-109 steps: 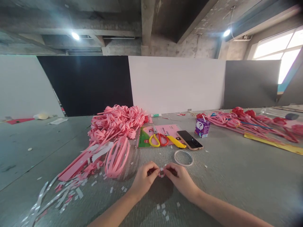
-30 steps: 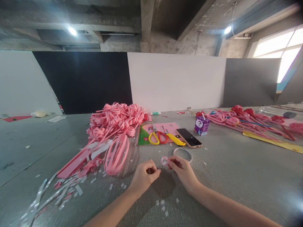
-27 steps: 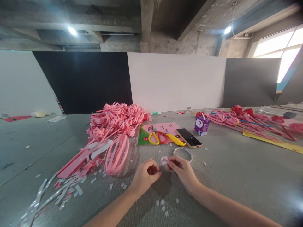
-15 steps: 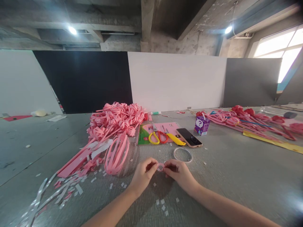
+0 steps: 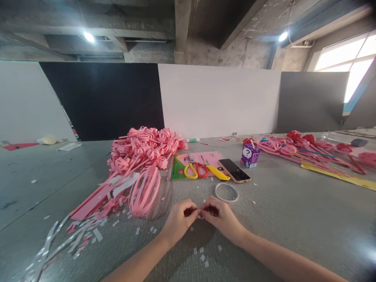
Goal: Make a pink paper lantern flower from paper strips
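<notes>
My left hand (image 5: 182, 217) and my right hand (image 5: 219, 216) meet fingertip to fingertip above the grey table. Between them they pinch a small pink paper ring (image 5: 201, 216), of which only a sliver shows behind the fingers. Both hands are closed on it. Just beyond my right hand lies a roll of clear tape (image 5: 227, 192). Farther back, scissors (image 5: 196, 171) with a yellow and a red handle and a yellow utility knife (image 5: 219, 173) rest on a pink and green paper packet (image 5: 178, 167). To the left stands a loop bundle of pink paper strips (image 5: 144, 192).
A heap of pink paper-strip flowers (image 5: 143, 149) fills the back left. A phone (image 5: 235, 170) and a purple drink carton (image 5: 250, 155) stand back right, with more pink flowers (image 5: 311, 145) and a yellow strip (image 5: 337, 176) beyond. White scraps (image 5: 202, 257) dot the table. Panels (image 5: 220, 102) close off the back.
My fingertips have come closer together and turned inward, so the pink ring, plainly visible before, is now mostly covered. The things on the table have stayed put.
</notes>
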### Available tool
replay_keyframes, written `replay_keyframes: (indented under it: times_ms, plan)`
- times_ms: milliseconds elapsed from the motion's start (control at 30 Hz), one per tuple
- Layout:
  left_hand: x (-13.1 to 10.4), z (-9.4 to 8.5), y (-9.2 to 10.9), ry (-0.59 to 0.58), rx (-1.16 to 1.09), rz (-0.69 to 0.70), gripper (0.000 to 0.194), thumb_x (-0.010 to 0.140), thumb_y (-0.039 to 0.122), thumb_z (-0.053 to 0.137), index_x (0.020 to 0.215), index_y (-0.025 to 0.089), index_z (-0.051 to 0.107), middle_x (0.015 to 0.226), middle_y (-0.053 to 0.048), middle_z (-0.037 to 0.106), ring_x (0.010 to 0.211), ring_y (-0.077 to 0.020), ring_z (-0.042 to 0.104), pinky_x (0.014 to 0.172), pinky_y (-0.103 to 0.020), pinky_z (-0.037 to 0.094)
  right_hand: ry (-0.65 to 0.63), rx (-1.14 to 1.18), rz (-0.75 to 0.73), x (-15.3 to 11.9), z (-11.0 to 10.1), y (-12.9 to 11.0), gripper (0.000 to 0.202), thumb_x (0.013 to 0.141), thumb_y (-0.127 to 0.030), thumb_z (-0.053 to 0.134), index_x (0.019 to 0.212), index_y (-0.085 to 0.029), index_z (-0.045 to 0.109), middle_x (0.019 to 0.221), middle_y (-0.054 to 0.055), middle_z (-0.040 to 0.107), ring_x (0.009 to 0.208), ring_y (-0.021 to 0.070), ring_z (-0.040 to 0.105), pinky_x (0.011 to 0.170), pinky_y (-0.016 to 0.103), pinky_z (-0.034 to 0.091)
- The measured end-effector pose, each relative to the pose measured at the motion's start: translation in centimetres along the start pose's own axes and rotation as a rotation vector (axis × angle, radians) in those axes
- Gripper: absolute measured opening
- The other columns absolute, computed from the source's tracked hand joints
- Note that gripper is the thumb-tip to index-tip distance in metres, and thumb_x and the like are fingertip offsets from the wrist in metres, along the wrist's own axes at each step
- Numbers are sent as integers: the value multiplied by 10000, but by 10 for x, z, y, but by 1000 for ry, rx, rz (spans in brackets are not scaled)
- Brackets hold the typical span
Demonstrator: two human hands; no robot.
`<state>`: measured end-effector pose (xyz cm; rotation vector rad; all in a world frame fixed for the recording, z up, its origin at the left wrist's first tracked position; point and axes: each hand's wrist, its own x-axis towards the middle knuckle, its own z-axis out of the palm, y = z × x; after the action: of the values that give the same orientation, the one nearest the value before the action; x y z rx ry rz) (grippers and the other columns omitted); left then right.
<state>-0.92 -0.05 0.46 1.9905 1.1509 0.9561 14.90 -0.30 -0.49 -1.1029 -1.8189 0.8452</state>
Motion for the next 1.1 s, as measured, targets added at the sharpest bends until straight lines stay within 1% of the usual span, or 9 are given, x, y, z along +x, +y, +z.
replay_keyframes:
  times_ms: [167,467,600,667,733,800,833,967,1100]
  plan:
    - [1,0,2,-15,-60,-51,153,738,248,503,665,160,606,620,13,549,612,-129,497,563,-205,363,12,67,76,1,1,2,77,686,-184,518,626,-151,552,597,-19,511,567,105,456,520,202,339]
    - [1,0,3,-42,-86,-54,135,732,224,500,649,156,582,616,17,536,603,-122,480,560,-207,355,9,76,77,1,1,4,87,676,-145,488,622,-150,555,600,-16,512,583,109,457,542,206,344]
    - [0,0,1,-41,-76,-52,120,738,217,488,659,159,558,605,26,513,593,-118,469,549,-203,348,17,70,64,1,1,5,95,677,-157,485,618,-154,558,587,-19,515,576,111,462,538,207,342]
    - [0,-1,1,-20,-45,-43,115,747,215,476,672,164,545,594,33,494,578,-114,460,537,-200,342,23,73,72,1,1,4,106,690,-183,490,628,-152,569,595,-15,525,584,115,472,541,209,349]
    - [-1,-1,1,46,9,-13,99,757,209,464,697,169,532,600,36,479,564,-109,450,529,-199,339,30,85,81,2,0,4,135,711,-218,494,642,-148,586,619,-4,545,607,122,490,558,213,363]
    - [-3,-2,2,122,73,49,87,763,199,462,702,172,517,614,35,464,554,-104,441,531,-199,339,45,95,87,2,0,4,157,726,-244,499,658,-147,602,640,5,561,626,127,502,573,217,373]
    - [-3,-1,2,138,101,89,86,763,193,465,695,171,512,618,35,458,551,-101,440,535,-199,342,50,96,87,2,0,4,160,730,-251,504,666,-148,609,644,6,566,629,128,505,575,217,375]
    - [-5,1,2,80,165,215,103,781,172,456,730,162,546,659,15,483,581,-100,474,558,-194,364,45,95,65,2,-1,6,149,736,-256,520,692,-157,623,644,2,571,631,127,508,575,214,379]
    - [-6,5,-2,112,228,236,139,804,171,442,793,153,580,690,-5,518,622,-109,506,598,-198,387,35,120,47,2,-2,5,154,746,-264,520,699,-154,616,641,0,569,627,121,505,570,208,382]
